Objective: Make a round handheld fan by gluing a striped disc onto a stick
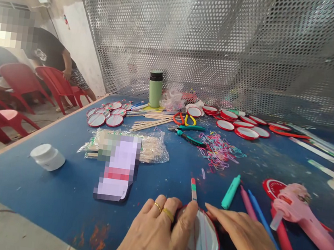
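A white round lid with a red rim (pixel 207 243) lies on the table in front of me, with thin coloured lines running across its inside. A flat stick with a red and green tip (pixel 193 188) juts from the lid's far edge. My left hand (pixel 156 233), with rings on two fingers, holds the lid's left side, its thumb pressed down where stick and lid meet. From the right, my right hand (pixel 247 236) reaches round the lid's other side, fingertips at the far rim. Its thumb seems to be at the near rim, mostly cut off by the frame.
Beyond are a phone (pixel 119 168), bagged sticks (pixel 155 148), a white jar (pixel 47 157), pliers (pixel 189 138) and coloured loops (pixel 220 152). Lids (pixel 246 132) lie farther back near a green bottle (pixel 155 89). Rightward are a teal marker (pixel 231 191) and pink glue gun (pixel 304 223).
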{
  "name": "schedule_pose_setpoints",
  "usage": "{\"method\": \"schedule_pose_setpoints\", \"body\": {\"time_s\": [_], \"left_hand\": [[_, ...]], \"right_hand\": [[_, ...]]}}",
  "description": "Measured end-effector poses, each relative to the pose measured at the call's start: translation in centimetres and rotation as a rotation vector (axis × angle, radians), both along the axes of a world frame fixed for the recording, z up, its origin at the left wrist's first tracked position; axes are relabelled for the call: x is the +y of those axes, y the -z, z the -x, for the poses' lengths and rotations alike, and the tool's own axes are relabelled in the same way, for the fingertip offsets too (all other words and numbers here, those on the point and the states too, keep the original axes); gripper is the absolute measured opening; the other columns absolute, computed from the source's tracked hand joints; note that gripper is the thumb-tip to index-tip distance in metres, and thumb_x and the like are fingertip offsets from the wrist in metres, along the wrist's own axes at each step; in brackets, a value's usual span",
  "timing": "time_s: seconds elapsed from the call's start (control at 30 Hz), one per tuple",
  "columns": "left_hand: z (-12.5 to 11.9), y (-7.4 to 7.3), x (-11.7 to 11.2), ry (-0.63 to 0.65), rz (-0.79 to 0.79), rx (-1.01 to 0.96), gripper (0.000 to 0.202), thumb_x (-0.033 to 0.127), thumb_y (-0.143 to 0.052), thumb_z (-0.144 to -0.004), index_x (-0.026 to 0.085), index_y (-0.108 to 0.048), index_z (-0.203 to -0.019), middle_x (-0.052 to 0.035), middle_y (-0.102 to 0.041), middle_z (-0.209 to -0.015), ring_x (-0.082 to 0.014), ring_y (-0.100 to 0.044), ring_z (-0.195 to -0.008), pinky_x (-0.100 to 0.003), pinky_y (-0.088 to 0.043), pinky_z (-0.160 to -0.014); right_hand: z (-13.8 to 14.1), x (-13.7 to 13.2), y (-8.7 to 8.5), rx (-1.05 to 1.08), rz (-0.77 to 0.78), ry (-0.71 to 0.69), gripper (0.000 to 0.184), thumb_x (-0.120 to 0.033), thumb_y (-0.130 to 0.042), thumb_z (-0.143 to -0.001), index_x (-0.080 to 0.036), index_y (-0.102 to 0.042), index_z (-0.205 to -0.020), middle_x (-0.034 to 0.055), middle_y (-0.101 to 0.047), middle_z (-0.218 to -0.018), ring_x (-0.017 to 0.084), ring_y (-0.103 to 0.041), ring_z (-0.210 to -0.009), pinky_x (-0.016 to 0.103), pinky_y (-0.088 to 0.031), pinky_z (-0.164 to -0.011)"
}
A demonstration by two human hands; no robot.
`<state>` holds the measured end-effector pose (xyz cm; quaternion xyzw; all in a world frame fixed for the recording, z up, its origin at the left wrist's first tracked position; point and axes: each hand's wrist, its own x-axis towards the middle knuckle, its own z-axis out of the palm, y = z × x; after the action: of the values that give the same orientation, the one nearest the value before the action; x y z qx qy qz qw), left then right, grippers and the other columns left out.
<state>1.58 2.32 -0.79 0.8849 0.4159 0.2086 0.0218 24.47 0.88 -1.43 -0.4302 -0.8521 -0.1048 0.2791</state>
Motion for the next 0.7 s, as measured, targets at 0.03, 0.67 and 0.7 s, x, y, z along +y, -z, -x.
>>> {"method": "schedule_pose_setpoints", "body": {"time_s": [0.03, 0.67, 0.7], "left_hand": [[-0.2, 0.2, 0.1, -0.011, -0.004, -0.016, 0.094, 0.070, -0.065, -0.073, 0.020, -0.037, -0.148, -0.0161, -0.059, -0.118, -0.0314, -0.058, -0.096, -0.048, -0.050, -0.082], [-0.4, -0.9, 0.5, 0.023, 0.022, -0.097, 0.082, 0.063, -0.061, -0.081, 0.015, -0.042, -0.144, -0.0172, -0.059, -0.116, -0.0306, -0.057, -0.098, -0.047, -0.050, -0.080], [-0.3, -0.8, 0.5, 0.035, 0.014, -0.110, 0.085, 0.065, -0.062, -0.080, 0.015, -0.041, -0.145, -0.0175, -0.058, -0.117, -0.0310, -0.057, -0.099, -0.047, -0.050, -0.081]], "right_hand": [[0.0, 0.0, 0.0, 0.001, 0.014, 0.008, 0.075, -0.047, -0.071, -0.080, -0.025, -0.043, -0.146, 0.0065, -0.069, -0.124, 0.029, -0.069, -0.105, 0.040, -0.055, -0.090], [0.9, -1.3, -1.7, 0.081, 0.151, 0.053, 0.065, -0.036, -0.064, -0.088, -0.027, -0.040, -0.148, 0.0078, -0.065, -0.132, 0.027, -0.063, -0.121, 0.036, -0.057, -0.098], [0.9, -1.3, -1.9, 0.070, 0.144, 0.050, 0.065, -0.035, -0.063, -0.089, -0.026, -0.039, -0.148, 0.0084, -0.064, -0.132, 0.026, -0.063, -0.122, 0.036, -0.056, -0.099]]}}
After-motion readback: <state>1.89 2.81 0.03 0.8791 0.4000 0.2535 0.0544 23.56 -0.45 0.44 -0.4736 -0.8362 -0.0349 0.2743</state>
